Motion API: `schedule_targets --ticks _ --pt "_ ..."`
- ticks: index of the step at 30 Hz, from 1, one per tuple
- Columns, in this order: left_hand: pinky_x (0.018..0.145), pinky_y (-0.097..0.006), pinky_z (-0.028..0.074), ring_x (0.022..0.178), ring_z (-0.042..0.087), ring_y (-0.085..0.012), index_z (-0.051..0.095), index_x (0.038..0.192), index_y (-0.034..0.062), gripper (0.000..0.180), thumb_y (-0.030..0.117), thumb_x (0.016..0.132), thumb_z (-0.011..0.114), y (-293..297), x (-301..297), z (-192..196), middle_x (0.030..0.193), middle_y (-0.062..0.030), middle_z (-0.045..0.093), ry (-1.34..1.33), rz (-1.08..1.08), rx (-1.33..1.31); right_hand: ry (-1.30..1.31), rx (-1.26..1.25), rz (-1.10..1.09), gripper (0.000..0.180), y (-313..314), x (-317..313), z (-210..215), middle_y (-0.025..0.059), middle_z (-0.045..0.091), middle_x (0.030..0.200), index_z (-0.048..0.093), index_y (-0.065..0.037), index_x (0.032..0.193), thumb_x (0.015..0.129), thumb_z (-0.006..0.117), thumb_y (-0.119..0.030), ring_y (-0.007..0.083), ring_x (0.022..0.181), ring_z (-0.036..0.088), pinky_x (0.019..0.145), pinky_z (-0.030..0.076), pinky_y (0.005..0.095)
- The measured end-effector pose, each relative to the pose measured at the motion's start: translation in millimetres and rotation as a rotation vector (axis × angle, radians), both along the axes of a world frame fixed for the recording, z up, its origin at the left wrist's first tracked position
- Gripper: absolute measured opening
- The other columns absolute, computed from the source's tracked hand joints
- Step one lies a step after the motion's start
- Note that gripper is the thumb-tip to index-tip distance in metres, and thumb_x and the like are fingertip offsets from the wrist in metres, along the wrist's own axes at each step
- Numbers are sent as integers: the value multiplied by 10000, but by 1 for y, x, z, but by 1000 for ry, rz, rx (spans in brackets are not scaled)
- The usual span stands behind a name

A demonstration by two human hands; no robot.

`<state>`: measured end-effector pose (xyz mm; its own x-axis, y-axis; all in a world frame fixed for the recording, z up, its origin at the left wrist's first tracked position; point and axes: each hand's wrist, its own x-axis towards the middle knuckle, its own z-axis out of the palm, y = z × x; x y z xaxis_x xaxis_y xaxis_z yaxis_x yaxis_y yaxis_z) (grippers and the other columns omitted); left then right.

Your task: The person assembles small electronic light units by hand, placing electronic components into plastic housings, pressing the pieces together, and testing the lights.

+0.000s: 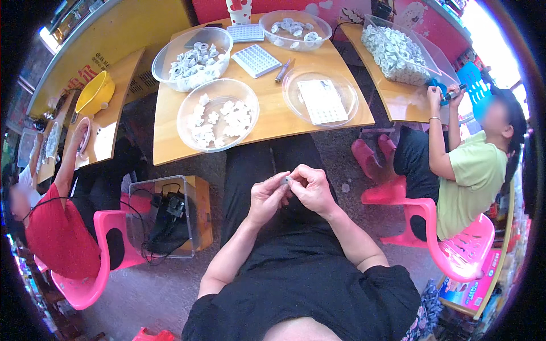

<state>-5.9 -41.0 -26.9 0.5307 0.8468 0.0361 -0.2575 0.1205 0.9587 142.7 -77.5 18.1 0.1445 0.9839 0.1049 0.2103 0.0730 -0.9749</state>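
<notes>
My left hand and my right hand meet above my lap, just in front of the table edge. Both are closed in a pinch on a small greyish piece. Fingers cover most of it, so its kind is unclear. Nearest on the table stands a clear round bowl with many small white pieces in it. To its right lies a clear round dish holding a white printed sheet with rows of small marks.
Behind are a larger clear bowl of white-grey parts, another clear bowl, two gridded trays and a pen-like tool. A box of rings and a seated person are right; another person sits left.
</notes>
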Motion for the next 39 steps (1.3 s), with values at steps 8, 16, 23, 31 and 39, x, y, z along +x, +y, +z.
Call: schedule_targets --ticks 8,16,23,31,39 --pt "490 -192 456 582 609 -114 424 1380 24 453 104 947 530 5 -8 3 797 -125 672 -184 -132 -196 80 -240 199 49 15 39 32 4 636 761 650 -2 890 847 632 -17 48 648 572 557 469 199" --pt "562 -196 467 664 608 -83 474 1345 32 412 122 947 534 6 -4 -1 873 -90 680 -73 -222 -262 -256 183 -62 63 161 133 91 1 616 712 655 15 878 838 611 -7 49 605 544 553 437 205" --pt "593 -193 464 705 592 -62 489 1345 76 407 134 946 543 5 0 -2 890 -40 671 -37 -301 -270 -788 249 -432 210 311 193 112 116 675 798 669 1 975 797 649 -110 173 687 655 610 510 291" --pt "682 -230 491 745 580 -75 491 1328 34 388 115 951 538 5 4 -8 863 -47 640 -139 -320 -322 -871 556 265 181 379 28 120 152 657 846 661 -1 918 760 602 -66 251 771 637 695 495 343" --pt "696 -243 493 756 568 -83 476 1336 21 402 104 945 520 6 6 -13 844 -39 625 -206 -364 -278 -1413 84 604 242 435 -65 100 147 676 927 677 -84 854 643 608 10 326 927 638 762 509 416"
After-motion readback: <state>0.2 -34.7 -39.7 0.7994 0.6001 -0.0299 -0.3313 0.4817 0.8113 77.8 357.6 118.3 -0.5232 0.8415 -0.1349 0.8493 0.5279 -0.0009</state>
